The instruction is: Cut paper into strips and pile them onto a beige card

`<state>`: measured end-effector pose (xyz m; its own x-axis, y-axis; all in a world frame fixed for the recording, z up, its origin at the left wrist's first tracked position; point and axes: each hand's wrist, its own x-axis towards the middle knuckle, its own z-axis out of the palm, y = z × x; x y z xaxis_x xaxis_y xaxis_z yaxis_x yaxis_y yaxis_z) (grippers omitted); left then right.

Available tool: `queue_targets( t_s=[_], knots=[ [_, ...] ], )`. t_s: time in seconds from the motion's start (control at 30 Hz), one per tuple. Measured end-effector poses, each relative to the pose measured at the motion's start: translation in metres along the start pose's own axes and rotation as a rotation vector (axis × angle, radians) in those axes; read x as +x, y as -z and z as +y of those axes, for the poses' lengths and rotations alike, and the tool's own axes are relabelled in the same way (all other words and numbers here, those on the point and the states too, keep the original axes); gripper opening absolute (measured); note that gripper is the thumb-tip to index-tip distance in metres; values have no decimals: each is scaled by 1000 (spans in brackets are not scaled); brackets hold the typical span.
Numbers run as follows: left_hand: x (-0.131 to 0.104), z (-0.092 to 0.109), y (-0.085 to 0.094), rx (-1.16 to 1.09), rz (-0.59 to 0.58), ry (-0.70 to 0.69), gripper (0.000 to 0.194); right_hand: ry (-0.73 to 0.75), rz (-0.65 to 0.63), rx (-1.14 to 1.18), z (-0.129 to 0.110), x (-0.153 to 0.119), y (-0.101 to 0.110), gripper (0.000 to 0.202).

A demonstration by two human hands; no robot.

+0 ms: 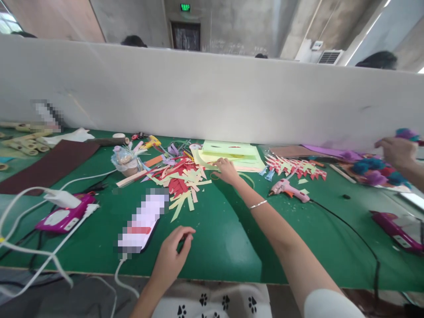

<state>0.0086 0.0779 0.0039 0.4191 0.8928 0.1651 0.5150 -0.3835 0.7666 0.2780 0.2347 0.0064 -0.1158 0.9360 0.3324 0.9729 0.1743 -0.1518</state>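
My right hand (227, 171) reaches out over the table to the near edge of the pale yellow-green paper sheets (245, 154). Its fingers are apart at the paper, and I cannot make out anything gripped in them. A thin curved green strip (248, 180) lies beside the wrist. Left of that hand spreads a heap of red, cream and green paper strips (180, 179). My left hand (174, 254) is held low near the front of the table, loosely curled around nothing, thumb and fingertips slightly apart. Close by lies a phone (144, 225), its screen blurred out.
A pink glue gun (289, 190) lies right, below a red-and-white woven paper piece (294, 165). Purple power strips (68, 214) with cables sit at both ends. Brown paper (49, 165) lies left. A white partition (212, 92) stands behind. Another person's hand (399, 152) shows far right.
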Motion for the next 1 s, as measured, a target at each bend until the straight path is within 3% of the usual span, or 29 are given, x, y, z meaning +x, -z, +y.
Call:
queue_targets(
  t_s=[0.1, 0.23, 0.3, 0.37, 0.47, 0.53, 0.73, 0.87, 1.0],
  knots=[
    [-2, -1, -1, 5, 4, -13, 24, -6, -23, -29, -9, 0, 2, 15],
    [-4, -2, -3, 58, 37, -69, 19, 29, 19, -80, -20, -18, 34, 21],
    [-3, 2, -3, 108, 68, -141, 17, 96, 39, -117, -31, -43, 52, 22],
    [0, 11, -3, 192, 115, -261, 18, 313, 125, -240, -45, -78, 63, 23],
    [7, 29, -8, 404, 158, -488, 27, 510, 212, -288, -63, -131, 65, 22],
    [12, 38, -16, 550, 90, -585, 31, 572, 220, -252, -69, -160, 60, 24],
    [20, 38, -42, 636, -346, -482, 19, 430, 43, -123, -59, -206, 51, 24],
    [20, 33, -45, 586, -386, -436, 11, 310, -8, -18, -54, -217, 53, 20],
    [20, 34, -46, 518, -381, -432, 16, 275, -11, 86, -62, -216, 50, 19]
  ],
)
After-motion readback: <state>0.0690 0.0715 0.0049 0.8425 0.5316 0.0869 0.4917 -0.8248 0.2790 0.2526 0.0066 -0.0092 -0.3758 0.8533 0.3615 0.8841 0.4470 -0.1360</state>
